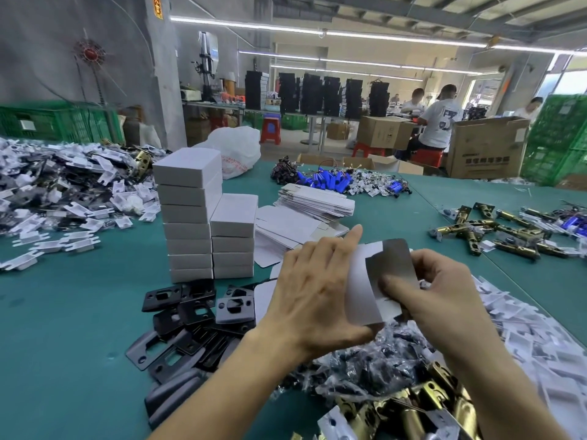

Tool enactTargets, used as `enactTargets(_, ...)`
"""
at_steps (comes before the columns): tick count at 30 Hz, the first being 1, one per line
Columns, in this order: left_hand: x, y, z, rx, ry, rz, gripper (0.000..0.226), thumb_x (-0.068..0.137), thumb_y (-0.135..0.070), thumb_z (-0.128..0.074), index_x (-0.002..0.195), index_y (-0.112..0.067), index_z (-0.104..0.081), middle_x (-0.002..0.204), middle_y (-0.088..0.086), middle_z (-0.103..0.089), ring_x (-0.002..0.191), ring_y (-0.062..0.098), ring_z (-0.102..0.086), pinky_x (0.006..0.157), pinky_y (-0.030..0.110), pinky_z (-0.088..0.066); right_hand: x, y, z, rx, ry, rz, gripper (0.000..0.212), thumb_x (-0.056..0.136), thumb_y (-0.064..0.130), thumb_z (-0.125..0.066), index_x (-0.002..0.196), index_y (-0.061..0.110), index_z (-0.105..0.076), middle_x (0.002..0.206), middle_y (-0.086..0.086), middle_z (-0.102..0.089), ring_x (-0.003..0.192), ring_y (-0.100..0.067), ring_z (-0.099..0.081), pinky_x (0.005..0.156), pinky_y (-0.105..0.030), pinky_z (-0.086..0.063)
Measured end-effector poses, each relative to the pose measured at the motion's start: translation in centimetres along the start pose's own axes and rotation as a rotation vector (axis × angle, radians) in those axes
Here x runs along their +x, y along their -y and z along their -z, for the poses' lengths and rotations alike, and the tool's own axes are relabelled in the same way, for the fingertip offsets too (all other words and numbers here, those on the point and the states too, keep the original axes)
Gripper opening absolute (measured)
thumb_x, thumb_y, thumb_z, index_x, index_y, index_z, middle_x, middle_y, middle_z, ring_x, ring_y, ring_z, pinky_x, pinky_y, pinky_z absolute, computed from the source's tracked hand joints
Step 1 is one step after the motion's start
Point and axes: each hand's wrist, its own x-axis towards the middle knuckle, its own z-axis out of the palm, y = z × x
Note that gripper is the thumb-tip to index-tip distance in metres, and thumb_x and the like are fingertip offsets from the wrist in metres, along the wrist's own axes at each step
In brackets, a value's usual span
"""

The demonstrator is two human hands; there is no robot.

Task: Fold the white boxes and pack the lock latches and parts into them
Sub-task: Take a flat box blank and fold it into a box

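Note:
I hold a partly folded white box point(365, 290) in the air above the green table point(63, 328). My left hand point(314, 290) grips its left side with the index finger raised along the top edge. My right hand point(444, 293) pinches the right side, the thumb pressing on a grey flap point(392, 262). Two stacks of closed white boxes point(197, 217) stand to the left. Flat box blanks point(314, 201) lie behind my hands. Black strike plates point(190, 319) lie at the lower left. Brass latches point(422, 404) and bagged small parts point(365, 363) lie under my arms.
A heap of white plastic pieces point(57, 192) covers the far left, and more lie at the right point(524, 338). More brass latches point(495, 230) sit at the right. Blue batteries point(333, 179) and a white bag point(235, 150) lie at the back. People work at far tables.

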Motion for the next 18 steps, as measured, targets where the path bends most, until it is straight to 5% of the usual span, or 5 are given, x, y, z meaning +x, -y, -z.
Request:
enactTargets(6,0.2,-0.2,0.8,-0.119,-0.108,0.064,0.105,0.066,-0.076,-0.069,0.151,-0.022,-0.038,0.119,0.002,-0.062,0.099,0.020,-0.061,0.080,0.039,-0.053,-0.4,1.0,-0.3,-0.016,-0.188,0.109,0.040,0.079,0.015,-0.080,0.102,0.035,-0.054,0.090,-0.001,-0.066,0.058,-0.019,-0.070,0.051,-0.037,-0.059)
enactTargets(9,0.2,-0.1,1.0,-0.215,-0.248,0.080,0.097,0.067,-0.076,-0.067,0.147,-0.032,-0.033,0.112,0.001,-0.063,0.088,0.017,-0.063,0.063,0.032,-0.053,-1.0,2.2,-1.0,0.051,-0.258,0.263,0.030,0.083,0.024,-0.076,0.096,0.034,-0.051,0.093,0.009,-0.064,0.059,-0.018,-0.071,0.053,-0.036,-0.060)
enactTargets(13,0.2,0.1,0.9,-0.363,-0.315,0.177,0.089,0.067,-0.072,-0.072,0.142,-0.043,-0.033,0.119,-0.003,-0.060,0.091,0.009,-0.059,0.067,0.031,-0.057,-1.3,2.8,-1.9,0.041,-0.166,0.410,0.004,0.086,0.031,-0.067,0.088,0.028,-0.068,0.083,0.008,-0.072,0.073,-0.013,-0.073,0.065,-0.035,-0.061)
enactTargets(18,0.1,0.1,0.3,-0.438,-0.330,0.267,0.067,0.066,-0.073,-0.068,0.122,-0.044,-0.043,0.113,-0.012,-0.056,0.087,0.002,-0.055,0.066,0.033,-0.055,-1.4,2.4,-2.3,-0.064,-0.069,0.410,0.017,0.083,0.034,-0.066,0.099,0.032,-0.072,0.096,0.014,-0.071,0.086,-0.001,-0.070,0.073,-0.016,-0.056)
